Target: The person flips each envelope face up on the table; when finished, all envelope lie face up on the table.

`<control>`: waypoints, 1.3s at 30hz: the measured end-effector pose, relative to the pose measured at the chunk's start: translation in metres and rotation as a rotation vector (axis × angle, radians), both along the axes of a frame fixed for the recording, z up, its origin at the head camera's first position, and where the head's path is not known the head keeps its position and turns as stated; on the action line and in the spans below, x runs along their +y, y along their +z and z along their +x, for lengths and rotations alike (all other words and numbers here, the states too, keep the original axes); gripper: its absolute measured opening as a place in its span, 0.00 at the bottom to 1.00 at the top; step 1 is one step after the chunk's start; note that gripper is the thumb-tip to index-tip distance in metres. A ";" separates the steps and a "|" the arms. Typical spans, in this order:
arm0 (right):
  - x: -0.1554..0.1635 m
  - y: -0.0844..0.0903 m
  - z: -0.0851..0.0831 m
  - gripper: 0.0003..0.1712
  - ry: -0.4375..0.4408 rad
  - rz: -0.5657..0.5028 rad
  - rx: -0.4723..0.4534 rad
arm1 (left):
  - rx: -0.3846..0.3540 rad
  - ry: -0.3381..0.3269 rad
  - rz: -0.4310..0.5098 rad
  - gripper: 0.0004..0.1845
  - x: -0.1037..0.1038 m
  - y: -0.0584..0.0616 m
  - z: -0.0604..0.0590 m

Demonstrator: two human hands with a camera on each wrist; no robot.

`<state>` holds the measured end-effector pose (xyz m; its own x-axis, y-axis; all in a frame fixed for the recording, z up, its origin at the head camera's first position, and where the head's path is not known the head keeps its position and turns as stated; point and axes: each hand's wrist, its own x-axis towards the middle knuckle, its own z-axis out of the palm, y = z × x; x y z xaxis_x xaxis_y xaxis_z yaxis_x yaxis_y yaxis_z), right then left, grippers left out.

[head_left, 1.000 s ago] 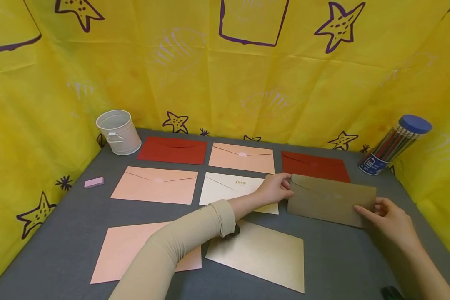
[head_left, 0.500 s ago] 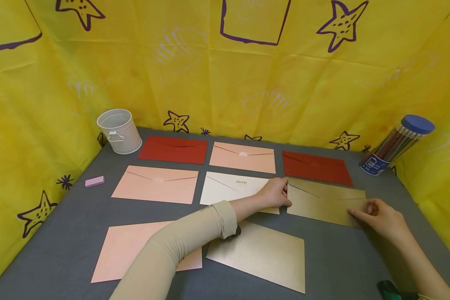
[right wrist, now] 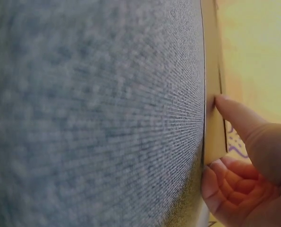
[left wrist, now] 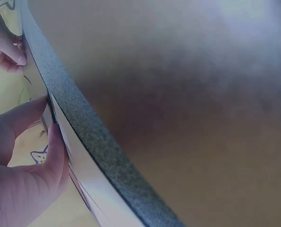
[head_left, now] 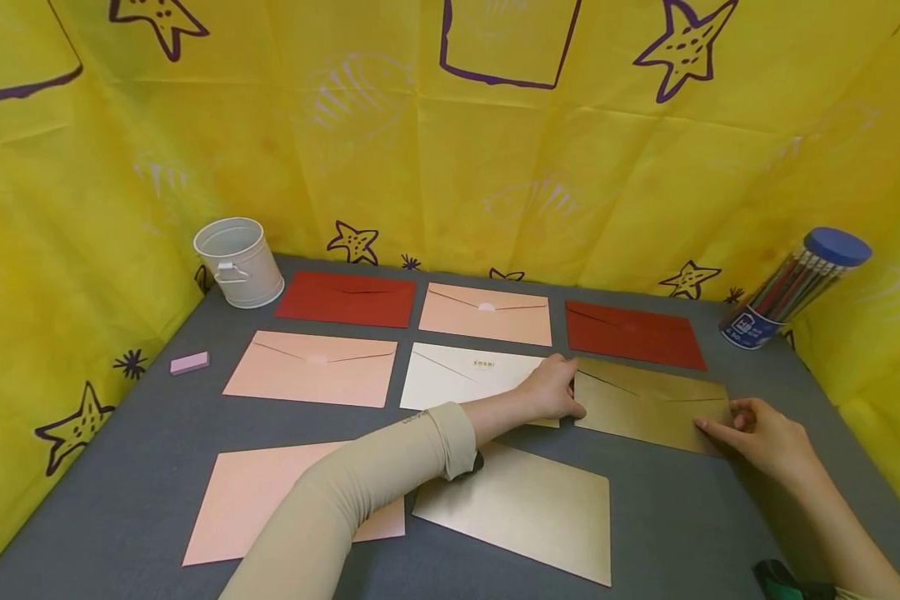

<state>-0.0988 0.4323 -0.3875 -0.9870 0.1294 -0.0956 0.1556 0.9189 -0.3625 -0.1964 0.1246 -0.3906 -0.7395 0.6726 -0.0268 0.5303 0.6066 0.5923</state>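
Table (head_left: 682, 517): flat, covered in a grey felt-like cloth; the right wrist view shows its coarse weave close up.
Backdrop (head_left: 420, 167): yellow sheet printed with purple starfish and shell outlines, closing off the rear and both sides of the table (creased along fold lines).
Olive-gold envelope (head_left: 648, 404): lies flat on the table, flap side up, in the middle row at the right, just in front of the right-hand dark red envelope (head_left: 633, 335) and just beside the cream envelope (head_left: 468, 379).
Left hand (head_left: 551, 390): fingers curled at the left short edge of the olive-gold envelope, thumb and fingers pinching that edge; the hand also overlaps the cream envelope's right end.
Right hand (head_left: 765, 437): holds the right short edge of the olive-gold envelope, index finger laid on top, other fingers curled below (confirmed in the right wrist view).
Rear row: dark red envelope (head_left: 345, 300), pink envelope (head_left: 486, 315).
Middle row, left: second pink envelope (head_left: 311, 369).
Front row: large pink envelope (head_left: 247, 500), partly under the left sleeve (head_left: 360, 492); pale gold envelope (head_left: 525, 512).
Rear left corner: white metal bucket (head_left: 238, 262); a pink eraser (head_left: 189, 363) lies nearer, by the left wall.
Rear right corner: clear tube of pencils (head_left: 795, 287) with a blue cap, leaning.
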 end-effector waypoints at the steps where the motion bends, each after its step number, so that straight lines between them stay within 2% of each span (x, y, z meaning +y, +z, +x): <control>1: 0.000 0.000 0.000 0.42 0.002 0.001 0.002 | 0.000 -0.001 0.003 0.22 0.000 0.000 0.000; 5: -0.001 -0.001 0.001 0.41 0.005 0.008 0.018 | 0.002 -0.011 0.003 0.14 -0.002 0.000 0.001; 8: -0.003 0.000 0.001 0.41 0.008 0.010 0.022 | 0.009 -0.019 -0.003 0.17 -0.003 0.000 0.001; 12: -0.006 0.001 0.002 0.39 0.022 0.010 0.043 | -0.003 -0.033 0.011 0.26 -0.004 -0.001 0.001; 17: -0.019 0.000 0.003 0.34 0.059 0.004 0.172 | -0.027 -0.084 0.057 0.29 -0.010 -0.002 0.000; 20: -0.034 0.002 0.002 0.33 0.078 -0.035 0.220 | -0.105 -0.104 0.143 0.28 -0.018 -0.003 -0.001; 23: -0.053 0.006 -0.001 0.33 0.097 -0.106 0.209 | -0.242 -0.083 0.259 0.27 -0.030 -0.003 0.000; 26: -0.076 0.012 -0.003 0.34 0.121 -0.182 0.177 | -0.363 -0.046 0.351 0.26 -0.048 -0.002 0.002; 29: -0.102 0.014 -0.005 0.34 0.164 -0.242 0.181 | -0.429 -0.011 0.410 0.25 -0.073 -0.002 0.006; 34: -0.146 0.010 -0.010 0.35 0.281 -0.303 0.205 | -0.451 0.024 0.451 0.24 -0.123 0.001 0.019; 39: -0.192 0.007 -0.011 0.36 0.416 -0.301 0.215 | -0.420 0.012 0.405 0.29 -0.177 0.007 0.041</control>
<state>-0.1100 0.2403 -0.3803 -0.9503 -0.2777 0.1407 -0.3048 0.7382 -0.6018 -0.1556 -0.0527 -0.3833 -0.7286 0.6821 -0.0619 0.1945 0.2927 0.9362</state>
